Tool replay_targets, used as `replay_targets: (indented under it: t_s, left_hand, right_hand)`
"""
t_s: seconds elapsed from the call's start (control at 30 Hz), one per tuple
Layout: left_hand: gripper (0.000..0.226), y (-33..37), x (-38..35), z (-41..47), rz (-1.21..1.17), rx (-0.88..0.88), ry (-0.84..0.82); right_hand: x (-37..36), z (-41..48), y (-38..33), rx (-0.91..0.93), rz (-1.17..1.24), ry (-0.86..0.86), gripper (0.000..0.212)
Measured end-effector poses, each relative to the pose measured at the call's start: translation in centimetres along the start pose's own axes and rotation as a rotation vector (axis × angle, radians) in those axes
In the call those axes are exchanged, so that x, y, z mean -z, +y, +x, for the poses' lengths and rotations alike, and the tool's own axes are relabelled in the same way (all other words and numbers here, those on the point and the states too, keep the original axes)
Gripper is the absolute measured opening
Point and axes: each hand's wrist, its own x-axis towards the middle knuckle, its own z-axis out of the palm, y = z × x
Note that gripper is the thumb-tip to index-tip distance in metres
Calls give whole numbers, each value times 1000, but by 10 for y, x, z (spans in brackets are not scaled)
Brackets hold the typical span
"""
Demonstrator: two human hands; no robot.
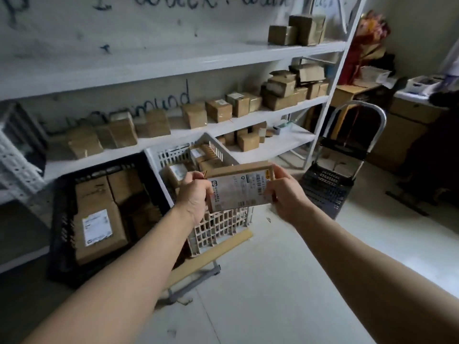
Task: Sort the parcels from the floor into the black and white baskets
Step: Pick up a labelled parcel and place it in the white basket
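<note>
Dim, soft indoor shot with strong wide-angle bending.
The brightest patch lies on the pale grey floor at the right; the lower left sinks into shade, where the black plastic basket loses detail. The white metal shelving bows and leans toward the edges, and the blue wall writing behind it is smeared with blur. The label on the flat brown cardboard parcel is soft, its print unreadable.
</note>
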Motion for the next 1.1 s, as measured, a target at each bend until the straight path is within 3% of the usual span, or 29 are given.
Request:
replay_targets:
  t_s: [0.27,0.47,0.7,0.8,1.1]
  left_hand:
    - [44,14,30,99,153,-34,-1]
    - [37,20,50,176,154,27,85]
    - [15,40,45,262,104,34,256]
    - [25,26,46,287,167,69,313]
    - [23,-46,55,320,304,520,446]
  right_hand:
    - [-54,89,5,-8,-28,-29,64]
    - [-82,158,13,-182,-161,-53,40]
    - [-103,257,8,-371,-220,-265,23]
    - [-110,291,18,-425,-197,-296,17]
    - [-101,357,66,-673,-531,-265,13]
